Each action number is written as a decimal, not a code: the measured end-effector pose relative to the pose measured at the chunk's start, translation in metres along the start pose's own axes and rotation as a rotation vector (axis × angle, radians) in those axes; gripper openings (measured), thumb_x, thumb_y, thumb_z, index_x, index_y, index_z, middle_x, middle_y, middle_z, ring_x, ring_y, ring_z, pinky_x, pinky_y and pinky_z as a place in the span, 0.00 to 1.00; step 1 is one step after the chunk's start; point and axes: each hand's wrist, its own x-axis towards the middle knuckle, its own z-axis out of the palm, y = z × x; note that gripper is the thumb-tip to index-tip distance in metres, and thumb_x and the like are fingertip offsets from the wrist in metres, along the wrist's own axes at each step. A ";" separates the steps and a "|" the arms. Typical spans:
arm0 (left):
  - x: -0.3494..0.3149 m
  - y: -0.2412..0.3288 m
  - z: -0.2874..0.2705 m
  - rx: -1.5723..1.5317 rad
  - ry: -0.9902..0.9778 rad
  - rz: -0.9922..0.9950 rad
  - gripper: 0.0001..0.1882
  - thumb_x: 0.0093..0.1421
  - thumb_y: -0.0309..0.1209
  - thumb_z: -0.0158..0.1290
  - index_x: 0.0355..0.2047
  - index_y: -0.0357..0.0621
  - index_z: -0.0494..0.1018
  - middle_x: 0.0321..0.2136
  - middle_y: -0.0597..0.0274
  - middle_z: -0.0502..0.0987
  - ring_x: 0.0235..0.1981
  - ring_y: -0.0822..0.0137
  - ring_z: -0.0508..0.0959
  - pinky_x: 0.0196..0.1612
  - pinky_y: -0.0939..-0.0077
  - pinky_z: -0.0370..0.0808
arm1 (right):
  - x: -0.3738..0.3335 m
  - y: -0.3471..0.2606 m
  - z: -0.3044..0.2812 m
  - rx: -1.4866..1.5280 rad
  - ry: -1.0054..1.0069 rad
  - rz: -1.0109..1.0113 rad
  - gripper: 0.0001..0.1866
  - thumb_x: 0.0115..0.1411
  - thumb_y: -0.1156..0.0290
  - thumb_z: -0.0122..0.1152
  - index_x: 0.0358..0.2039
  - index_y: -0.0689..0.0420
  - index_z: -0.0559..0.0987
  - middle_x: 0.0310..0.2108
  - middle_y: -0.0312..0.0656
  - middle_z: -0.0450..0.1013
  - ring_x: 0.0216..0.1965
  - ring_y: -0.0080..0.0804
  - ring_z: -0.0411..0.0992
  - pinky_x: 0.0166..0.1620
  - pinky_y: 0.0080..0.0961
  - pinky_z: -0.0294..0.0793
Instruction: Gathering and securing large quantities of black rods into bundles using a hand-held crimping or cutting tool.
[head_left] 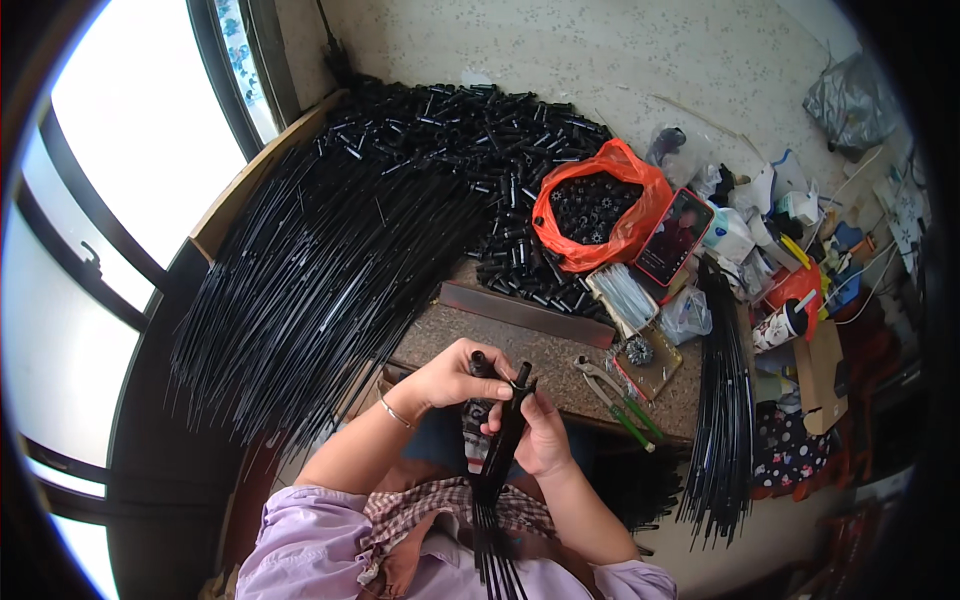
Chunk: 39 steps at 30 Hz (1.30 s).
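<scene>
Speckled brown counter [545, 362]. Your left grip [455, 378], right grip [543, 438] clamped on slim black rods [490, 480]: likely light, springy; hold upper ends.

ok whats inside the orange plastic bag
The orange bag holds a heap of small black pieces; whatever lies beneath their top layer is covered and can't be seen.
</scene>
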 end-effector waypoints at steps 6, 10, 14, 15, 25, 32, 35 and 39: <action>-0.002 -0.038 -0.016 0.138 0.028 -0.110 0.09 0.48 0.24 0.59 0.29 0.32 0.73 0.24 0.64 0.74 0.23 0.75 0.71 0.28 0.83 0.68 | -0.012 0.022 -0.026 -0.007 0.048 0.005 0.13 0.58 0.63 0.54 0.40 0.57 0.71 0.30 0.43 0.72 0.31 0.31 0.72 0.40 0.35 0.74; -0.012 -0.045 -0.011 0.107 -0.023 0.032 0.08 0.46 0.23 0.60 0.26 0.33 0.74 0.24 0.62 0.74 0.26 0.72 0.71 0.31 0.78 0.68 | -0.019 0.027 -0.030 0.133 -0.087 0.164 0.13 0.57 0.64 0.55 0.39 0.58 0.72 0.31 0.43 0.72 0.32 0.33 0.72 0.47 0.42 0.71; -0.018 -0.043 -0.008 -0.101 -0.141 -0.014 0.09 0.45 0.25 0.61 0.25 0.33 0.74 0.24 0.60 0.73 0.27 0.68 0.72 0.32 0.77 0.70 | -0.019 0.027 -0.027 0.105 -0.201 0.198 0.14 0.55 0.63 0.58 0.39 0.57 0.73 0.30 0.45 0.73 0.32 0.36 0.73 0.51 0.51 0.66; -0.018 -0.044 -0.007 -0.100 -0.140 -0.014 0.09 0.45 0.25 0.61 0.25 0.33 0.74 0.24 0.60 0.73 0.27 0.68 0.72 0.32 0.77 0.70 | -0.021 0.026 -0.025 0.105 -0.203 0.198 0.14 0.55 0.63 0.58 0.39 0.57 0.73 0.30 0.45 0.73 0.32 0.36 0.73 0.51 0.51 0.66; 0.021 0.002 0.025 0.463 0.031 0.222 0.30 0.59 0.51 0.43 0.52 0.38 0.65 0.48 0.55 0.70 0.50 0.65 0.67 0.54 0.70 0.61 | -0.021 0.019 -0.010 -0.124 0.202 -0.103 0.08 0.56 0.67 0.58 0.31 0.56 0.69 0.29 0.41 0.72 0.30 0.29 0.71 0.35 0.25 0.72; 0.017 0.004 0.014 0.327 -0.039 -0.020 0.27 0.57 0.42 0.51 0.50 0.34 0.64 0.42 0.57 0.72 0.43 0.70 0.71 0.49 0.74 0.66 | -0.023 0.021 -0.005 -0.186 0.214 -0.165 0.07 0.57 0.68 0.55 0.34 0.55 0.69 0.30 0.43 0.71 0.30 0.30 0.70 0.36 0.25 0.71; 0.013 0.011 0.010 0.354 0.012 0.043 0.19 0.55 0.30 0.55 0.45 0.33 0.68 0.35 0.63 0.75 0.36 0.74 0.73 0.44 0.79 0.69 | -0.020 0.019 0.001 -0.171 0.213 -0.136 0.07 0.57 0.68 0.55 0.33 0.55 0.69 0.29 0.43 0.71 0.30 0.29 0.70 0.35 0.25 0.71; 0.007 0.009 0.003 0.270 0.089 0.153 0.13 0.54 0.30 0.56 0.37 0.35 0.71 0.28 0.66 0.75 0.33 0.76 0.73 0.39 0.80 0.70 | -0.016 0.023 -0.001 -0.168 0.186 -0.090 0.08 0.57 0.66 0.56 0.32 0.55 0.69 0.29 0.43 0.71 0.29 0.29 0.70 0.35 0.24 0.71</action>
